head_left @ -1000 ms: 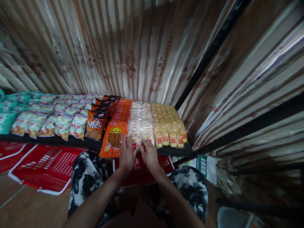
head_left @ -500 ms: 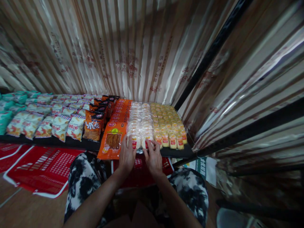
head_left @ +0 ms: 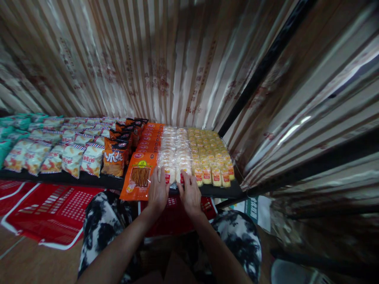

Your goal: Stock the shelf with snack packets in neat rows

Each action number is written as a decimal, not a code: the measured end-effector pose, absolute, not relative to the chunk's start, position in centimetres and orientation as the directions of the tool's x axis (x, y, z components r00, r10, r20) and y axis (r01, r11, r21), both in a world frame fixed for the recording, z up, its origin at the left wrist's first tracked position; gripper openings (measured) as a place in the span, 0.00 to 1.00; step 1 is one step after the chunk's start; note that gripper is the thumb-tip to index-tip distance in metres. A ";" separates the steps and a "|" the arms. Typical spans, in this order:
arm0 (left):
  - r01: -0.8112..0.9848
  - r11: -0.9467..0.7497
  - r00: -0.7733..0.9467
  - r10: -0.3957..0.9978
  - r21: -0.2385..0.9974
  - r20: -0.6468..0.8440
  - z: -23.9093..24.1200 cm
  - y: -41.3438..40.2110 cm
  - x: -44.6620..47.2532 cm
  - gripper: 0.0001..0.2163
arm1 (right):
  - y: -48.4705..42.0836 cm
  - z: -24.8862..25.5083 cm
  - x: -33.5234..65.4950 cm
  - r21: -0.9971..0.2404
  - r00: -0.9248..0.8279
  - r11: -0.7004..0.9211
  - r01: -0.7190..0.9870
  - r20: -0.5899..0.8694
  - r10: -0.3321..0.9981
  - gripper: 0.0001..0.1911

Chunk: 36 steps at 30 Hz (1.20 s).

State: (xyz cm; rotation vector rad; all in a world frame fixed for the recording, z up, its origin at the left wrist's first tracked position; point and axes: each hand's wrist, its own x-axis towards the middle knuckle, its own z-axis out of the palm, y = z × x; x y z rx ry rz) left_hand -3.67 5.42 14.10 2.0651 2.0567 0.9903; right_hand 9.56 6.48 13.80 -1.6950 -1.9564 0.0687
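My left hand [head_left: 158, 191] rests with fingers stretched flat on the front of a row of white packaged snacks [head_left: 174, 154] at the edge of a low black shelf [head_left: 219, 191]. Beside it, my right hand [head_left: 189, 193] lies with fingers spread on the front white packets. An orange packet of snack sticks [head_left: 139, 175] overhangs the shelf edge just left of my left hand. Rows of small yellow packets [head_left: 211, 159] lie to the right of my right hand. Neither hand holds anything.
Further left on the shelf lie dark orange bags [head_left: 117, 156], white and orange bags [head_left: 71, 156] and teal bags [head_left: 6, 138]. Red plastic baskets [head_left: 44, 213] sit on the wooden floor below. A striped foil curtain [head_left: 166, 67] hangs behind. My patterned trousers [head_left: 102, 225] show below.
Both hands have slid a little forward onto the front white packets, and the right hand has spread flatter. The view has shifted slightly right.
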 end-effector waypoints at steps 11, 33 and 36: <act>0.883 -0.092 -0.102 0.920 0.461 0.378 13.9 6.0 -3.7 0.30 | 6.9 14.2 9.2 -0.354 -0.043 0.158 0.922 0.310 0.950 0.24; 0.881 -0.107 -0.088 0.920 0.461 0.382 14.2 6.2 -3.5 0.29 | 6.7 14.3 8.6 -0.347 0.001 0.111 0.931 0.306 0.952 0.24; 0.882 -0.122 -0.082 0.911 0.456 0.403 14.6 5.9 -3.6 0.29 | 6.6 14.4 8.7 -0.346 0.001 0.110 0.932 0.305 0.952 0.24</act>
